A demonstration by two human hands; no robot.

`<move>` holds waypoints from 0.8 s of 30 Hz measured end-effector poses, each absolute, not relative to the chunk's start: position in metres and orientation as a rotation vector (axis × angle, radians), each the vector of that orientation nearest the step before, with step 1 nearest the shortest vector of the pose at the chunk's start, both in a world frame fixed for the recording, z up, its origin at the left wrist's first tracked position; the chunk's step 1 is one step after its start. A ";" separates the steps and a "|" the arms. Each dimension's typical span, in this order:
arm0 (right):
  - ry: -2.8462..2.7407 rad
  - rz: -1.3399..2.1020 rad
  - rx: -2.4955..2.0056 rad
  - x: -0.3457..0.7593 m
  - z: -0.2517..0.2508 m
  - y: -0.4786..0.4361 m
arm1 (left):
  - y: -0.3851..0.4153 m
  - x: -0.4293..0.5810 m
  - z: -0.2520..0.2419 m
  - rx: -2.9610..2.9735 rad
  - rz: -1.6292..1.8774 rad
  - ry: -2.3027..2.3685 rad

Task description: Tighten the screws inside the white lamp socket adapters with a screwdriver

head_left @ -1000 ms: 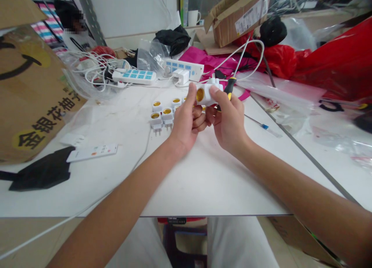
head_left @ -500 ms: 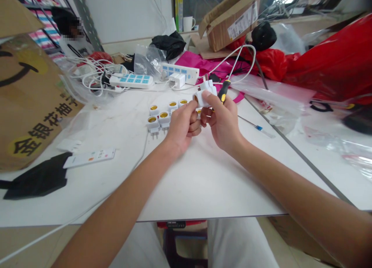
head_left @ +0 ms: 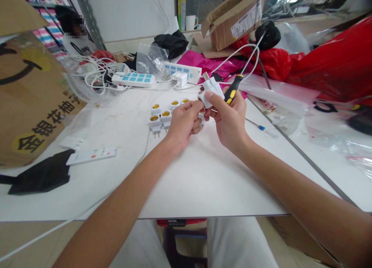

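Note:
My right hand (head_left: 231, 122) is closed around a white plug-in lamp socket (head_left: 214, 90), with its prongs pointing up and away. The same hand also keeps a black and yellow screwdriver (head_left: 234, 89), its shaft slanting up to the right. Against the mouth of that socket, the pinched thumb and forefinger of my left hand (head_left: 183, 125) are closed; whatever sits between them is hidden. Several similar white sockets with gold-coloured insides (head_left: 154, 118) stand on the table just beyond my left hand, partly covered by it.
Power strips (head_left: 133, 80) and tangled white cables (head_left: 94, 72) lie at the back. A remote control (head_left: 93, 155) and a carton (head_left: 35, 101) are on the left. Red plastic (head_left: 328, 58) and clear bags fill the right. Another person (head_left: 77, 41) is at the far left.
My right hand has tipped the lamp socket and screwdriver a little to the right, and the screwdriver shaft shows more. My left fingers stay at the socket's mouth. The view has shifted slightly.

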State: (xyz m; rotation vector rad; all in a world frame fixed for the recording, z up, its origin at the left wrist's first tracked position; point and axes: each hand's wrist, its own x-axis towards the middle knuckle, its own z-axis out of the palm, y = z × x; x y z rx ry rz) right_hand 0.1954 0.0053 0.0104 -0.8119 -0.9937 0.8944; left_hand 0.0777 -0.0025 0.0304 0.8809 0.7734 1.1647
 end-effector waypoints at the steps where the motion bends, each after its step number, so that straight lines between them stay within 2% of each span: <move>1: -0.985 0.890 -0.811 0.195 0.011 0.006 | -0.003 0.078 0.031 0.891 1.168 0.777; 15: -1.010 0.797 -0.779 0.200 0.007 0.010 | 0.002 0.074 0.029 1.025 1.183 0.770; 24: -1.249 0.378 -0.745 0.205 0.013 0.005 | 0.000 0.076 0.022 0.892 1.037 0.586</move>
